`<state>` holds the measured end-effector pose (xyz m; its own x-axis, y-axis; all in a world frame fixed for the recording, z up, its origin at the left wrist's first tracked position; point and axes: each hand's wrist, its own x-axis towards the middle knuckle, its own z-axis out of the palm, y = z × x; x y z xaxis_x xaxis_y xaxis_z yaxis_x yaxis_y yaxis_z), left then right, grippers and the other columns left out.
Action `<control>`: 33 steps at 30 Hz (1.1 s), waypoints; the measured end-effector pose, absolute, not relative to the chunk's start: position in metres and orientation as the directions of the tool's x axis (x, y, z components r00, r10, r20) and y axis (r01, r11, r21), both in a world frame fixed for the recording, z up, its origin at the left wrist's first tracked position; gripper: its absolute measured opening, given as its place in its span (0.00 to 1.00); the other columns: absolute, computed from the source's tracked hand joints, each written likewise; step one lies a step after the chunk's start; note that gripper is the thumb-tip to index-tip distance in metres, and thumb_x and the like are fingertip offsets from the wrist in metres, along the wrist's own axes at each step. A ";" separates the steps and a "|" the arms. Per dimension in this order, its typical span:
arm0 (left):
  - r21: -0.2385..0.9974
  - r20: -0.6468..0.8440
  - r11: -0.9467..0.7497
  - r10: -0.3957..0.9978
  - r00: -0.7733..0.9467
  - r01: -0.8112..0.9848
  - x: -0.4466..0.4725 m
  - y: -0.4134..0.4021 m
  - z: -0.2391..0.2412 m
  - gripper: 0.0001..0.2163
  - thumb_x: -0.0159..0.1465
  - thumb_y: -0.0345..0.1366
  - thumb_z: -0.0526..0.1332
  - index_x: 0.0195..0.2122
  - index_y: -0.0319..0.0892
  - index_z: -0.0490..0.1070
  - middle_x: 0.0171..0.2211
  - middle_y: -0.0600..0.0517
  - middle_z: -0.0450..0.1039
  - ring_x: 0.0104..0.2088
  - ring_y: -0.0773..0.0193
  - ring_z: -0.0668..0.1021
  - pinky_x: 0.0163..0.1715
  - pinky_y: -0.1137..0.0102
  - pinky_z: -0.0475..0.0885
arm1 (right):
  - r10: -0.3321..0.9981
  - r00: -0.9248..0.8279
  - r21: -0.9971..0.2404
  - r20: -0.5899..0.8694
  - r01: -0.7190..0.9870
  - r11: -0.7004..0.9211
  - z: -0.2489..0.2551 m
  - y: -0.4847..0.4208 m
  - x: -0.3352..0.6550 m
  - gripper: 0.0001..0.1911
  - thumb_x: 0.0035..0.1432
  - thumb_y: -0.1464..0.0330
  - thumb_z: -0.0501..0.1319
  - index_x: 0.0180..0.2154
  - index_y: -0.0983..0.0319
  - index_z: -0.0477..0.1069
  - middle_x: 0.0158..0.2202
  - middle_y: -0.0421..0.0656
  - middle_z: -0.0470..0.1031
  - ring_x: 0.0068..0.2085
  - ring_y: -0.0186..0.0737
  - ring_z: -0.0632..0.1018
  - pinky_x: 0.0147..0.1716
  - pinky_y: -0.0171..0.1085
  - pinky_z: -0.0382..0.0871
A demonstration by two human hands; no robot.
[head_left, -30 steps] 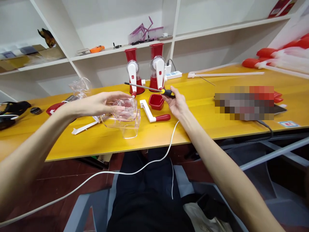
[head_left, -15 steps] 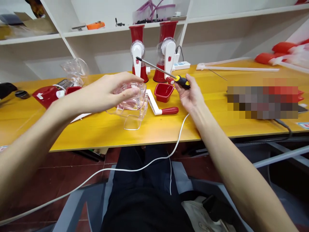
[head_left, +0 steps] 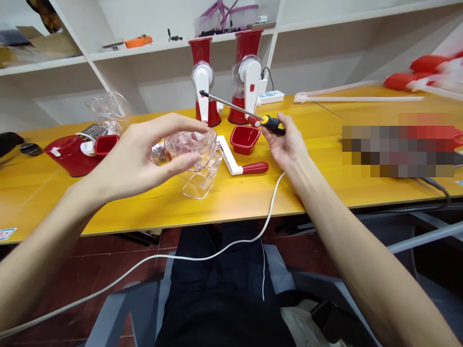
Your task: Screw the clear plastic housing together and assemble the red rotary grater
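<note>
My left hand (head_left: 144, 154) grips a clear plastic housing (head_left: 197, 159) and holds it a little above the yellow table (head_left: 253, 193), with thumb below and fingers over its round top. My right hand (head_left: 285, 142) holds a screwdriver (head_left: 253, 115) by its black and yellow handle. The metal shaft points up and to the left, its tip near a red and white grinder (head_left: 202, 82). A white crank with a red grip (head_left: 238, 166) and a small red cup (head_left: 246, 139) lie between my hands.
A second red and white grinder (head_left: 248, 82) stands at the back by a power strip (head_left: 271, 96). At the left lie a red base with a grater drum (head_left: 77, 147) and a clear funnel (head_left: 106, 108). A white cable (head_left: 217, 248) hangs over the table's front edge.
My left hand has raised the clear housing off the table and tilted it. The right hand with the screwdriver has hardly moved. The view has shifted slightly.
</note>
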<state>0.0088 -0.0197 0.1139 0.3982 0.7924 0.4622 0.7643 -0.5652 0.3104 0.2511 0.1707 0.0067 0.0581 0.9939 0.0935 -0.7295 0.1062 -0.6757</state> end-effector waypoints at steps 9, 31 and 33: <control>0.261 0.512 -0.603 0.749 0.421 0.754 -0.004 -0.021 0.104 0.18 0.63 0.41 0.69 0.52 0.41 0.72 0.55 0.49 0.78 0.55 0.58 0.80 0.58 0.64 0.74 | 0.989 0.071 -0.710 0.129 -0.690 0.142 0.001 0.174 0.252 0.11 0.55 0.65 0.67 0.32 0.64 0.67 0.33 0.41 0.78 0.39 0.32 0.82 0.46 0.35 0.82; 0.265 0.477 -0.586 0.770 0.424 0.766 -0.007 -0.026 0.115 0.14 0.64 0.42 0.66 0.50 0.46 0.75 0.51 0.51 0.80 0.48 0.56 0.82 0.52 0.61 0.76 | 0.991 0.044 -0.712 0.126 -0.691 0.121 0.004 0.168 0.252 0.13 0.53 0.64 0.68 0.33 0.63 0.66 0.32 0.41 0.78 0.37 0.33 0.82 0.45 0.37 0.82; 0.279 0.483 -0.577 0.775 0.407 0.767 -0.007 -0.027 0.113 0.14 0.63 0.42 0.66 0.49 0.48 0.74 0.53 0.52 0.79 0.50 0.54 0.81 0.53 0.60 0.76 | 0.991 0.048 -0.710 0.125 -0.693 0.123 0.004 0.168 0.252 0.13 0.54 0.64 0.68 0.33 0.63 0.66 0.33 0.41 0.78 0.38 0.32 0.82 0.45 0.36 0.82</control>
